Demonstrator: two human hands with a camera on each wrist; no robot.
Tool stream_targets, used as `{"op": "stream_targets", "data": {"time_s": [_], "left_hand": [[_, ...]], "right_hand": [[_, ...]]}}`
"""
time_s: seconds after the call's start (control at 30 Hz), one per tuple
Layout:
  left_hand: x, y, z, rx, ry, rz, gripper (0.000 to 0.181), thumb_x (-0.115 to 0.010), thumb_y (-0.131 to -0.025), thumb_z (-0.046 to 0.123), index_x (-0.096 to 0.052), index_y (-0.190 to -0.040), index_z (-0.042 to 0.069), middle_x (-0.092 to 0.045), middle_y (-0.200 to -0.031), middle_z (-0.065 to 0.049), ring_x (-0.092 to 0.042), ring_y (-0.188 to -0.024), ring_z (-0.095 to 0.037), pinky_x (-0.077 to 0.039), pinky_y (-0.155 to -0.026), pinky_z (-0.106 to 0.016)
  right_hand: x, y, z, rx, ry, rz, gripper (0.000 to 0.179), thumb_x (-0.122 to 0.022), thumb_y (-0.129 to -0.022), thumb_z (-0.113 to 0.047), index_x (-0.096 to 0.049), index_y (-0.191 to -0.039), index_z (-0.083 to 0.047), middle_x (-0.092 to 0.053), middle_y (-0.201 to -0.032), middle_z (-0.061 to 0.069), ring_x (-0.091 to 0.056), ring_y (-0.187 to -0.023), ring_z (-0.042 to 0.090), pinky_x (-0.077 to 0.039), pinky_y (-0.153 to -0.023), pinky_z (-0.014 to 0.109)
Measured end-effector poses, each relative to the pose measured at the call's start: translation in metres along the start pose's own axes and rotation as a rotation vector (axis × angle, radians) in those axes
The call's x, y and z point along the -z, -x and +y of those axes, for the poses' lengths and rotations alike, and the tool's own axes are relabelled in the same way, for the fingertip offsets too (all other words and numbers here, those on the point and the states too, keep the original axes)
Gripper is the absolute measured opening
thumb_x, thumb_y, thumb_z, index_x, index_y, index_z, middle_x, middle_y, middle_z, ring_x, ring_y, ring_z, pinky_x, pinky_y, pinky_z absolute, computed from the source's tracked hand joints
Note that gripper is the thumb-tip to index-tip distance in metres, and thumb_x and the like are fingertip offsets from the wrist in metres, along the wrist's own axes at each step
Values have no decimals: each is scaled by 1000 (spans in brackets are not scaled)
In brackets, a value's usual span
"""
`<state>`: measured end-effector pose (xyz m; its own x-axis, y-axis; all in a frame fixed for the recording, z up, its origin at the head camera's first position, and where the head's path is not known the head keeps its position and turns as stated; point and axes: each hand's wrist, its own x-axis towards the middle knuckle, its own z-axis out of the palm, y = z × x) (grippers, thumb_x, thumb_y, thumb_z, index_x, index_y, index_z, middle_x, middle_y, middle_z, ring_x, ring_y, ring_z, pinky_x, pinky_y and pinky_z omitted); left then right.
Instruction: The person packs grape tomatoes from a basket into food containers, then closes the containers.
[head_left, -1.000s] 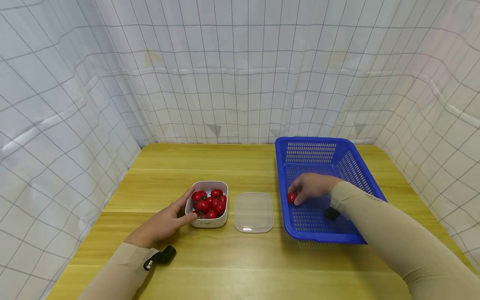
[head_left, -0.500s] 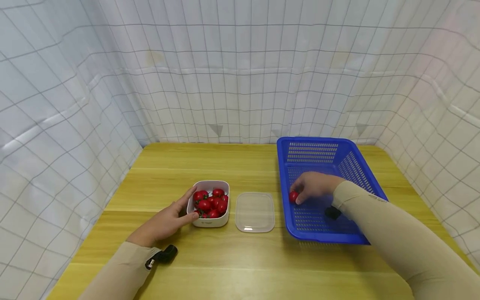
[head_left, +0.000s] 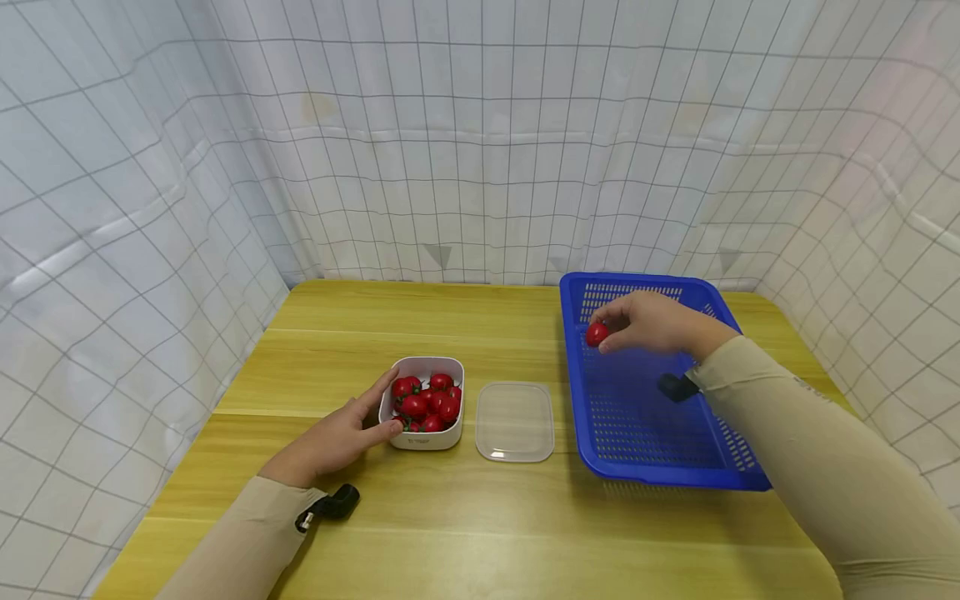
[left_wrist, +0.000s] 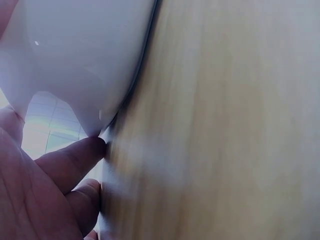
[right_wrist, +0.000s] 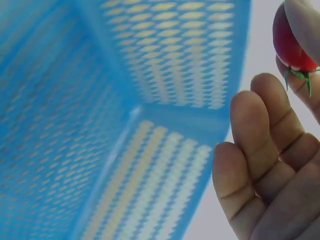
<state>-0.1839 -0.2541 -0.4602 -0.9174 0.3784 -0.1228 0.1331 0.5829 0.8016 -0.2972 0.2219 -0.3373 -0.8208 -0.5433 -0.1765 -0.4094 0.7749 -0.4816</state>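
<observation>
In the head view, my right hand (head_left: 651,323) pinches a red cherry tomato (head_left: 597,334) between thumb and fingertips, above the blue plastic basket (head_left: 573,379). The right wrist view shows this cherry tomato (right_wrist: 290,42) with its green calyx hanging down; the other fingers are slightly bent and apart from it. My left hand (head_left: 341,435) rests against the left side of a small white container (head_left: 424,442), thumb at the near corner and index finger at the far one. Several cherry tomatoes (head_left: 429,402) fill the container. The left wrist view shows fingertips (left_wrist: 95,146) touching its wall (left_wrist: 90,55).
A clear, square lid (head_left: 514,422) lies flat on the wooden table (head_left: 480,517) between container and basket. White gridded curtains (head_left: 495,167) enclose the table at the back and sides. Dark wrist cameras (head_left: 341,502) protrude from the sleeves.
My right hand has lifted the cherry tomato from the basket floor and moved it up and away from me. The left hand keeps its place at the container. The head view has shifted slightly.
</observation>
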Motion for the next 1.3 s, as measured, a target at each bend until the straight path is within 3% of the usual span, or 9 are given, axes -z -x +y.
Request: {"op": "stream_targets", "data": {"time_s": [0.13, 0.33, 0.53, 0.67, 0.93, 1.3], "left_hand": [[0, 0, 1, 4, 12, -1, 84, -62, -105, 47, -8, -170, 41, -14, -176, -18, -19, -160, -49, -22, -125, -70], [-1, 1, 2, 14, 11, -2, 85, -62, -105, 47, -8, -170, 41, -14, -176, -19, -18, -160, -50, -21, -125, -70], [-1, 0, 3, 6, 7, -2, 84, -62, -106, 44, -8, -170, 40, -15, -176, -19, -19, -160, -50, -22, -125, -71], [-1, 0, 3, 6, 0, 4, 84, -62, -106, 44, -9, -170, 41, -16, -176, -19, -21, -159, -50, -22, -125, -71], [0, 0, 3, 4, 0, -1, 83, -61, -106, 44, -8, -170, 42, -17, -176, -18, -21, -159, -49, -23, -124, -72], [0, 0, 3, 19, -32, -6, 83, -60, -106, 47, -7, -170, 42, -15, -176, -18, -20, -159, -51, -24, -122, -75]], "right_hand": [[3, -6, -29, 53, -28, 29, 29, -81, -94, -22, -76, -122, -16, -79, -105, -2, -72, -99, 14, -58, -90, 38], [-8, -31, -75, 105, -43, 46, 27, -82, -94, -24, -77, -119, -18, -78, -100, -2, -70, -94, 14, -55, -84, 33], [-20, -56, -113, 120, 33, 11, 30, -80, -95, -31, -74, -124, -23, -76, -98, -1, -65, -89, 16, -52, -75, 31], [-28, -70, -133, 139, 36, -19, 32, -79, -96, -31, -73, -126, -22, -76, -101, -1, -65, -91, 16, -52, -76, 30], [-43, -87, -162, 191, 44, -58, 26, -78, -97, -29, -74, -123, -24, -75, -100, -3, -65, -91, 15, -52, -76, 29], [-57, -95, -176, 221, 78, -55, 13, -75, -100, -30, -75, -110, -22, -69, -93, -2, -59, -81, 15, -49, -67, 26]]}}
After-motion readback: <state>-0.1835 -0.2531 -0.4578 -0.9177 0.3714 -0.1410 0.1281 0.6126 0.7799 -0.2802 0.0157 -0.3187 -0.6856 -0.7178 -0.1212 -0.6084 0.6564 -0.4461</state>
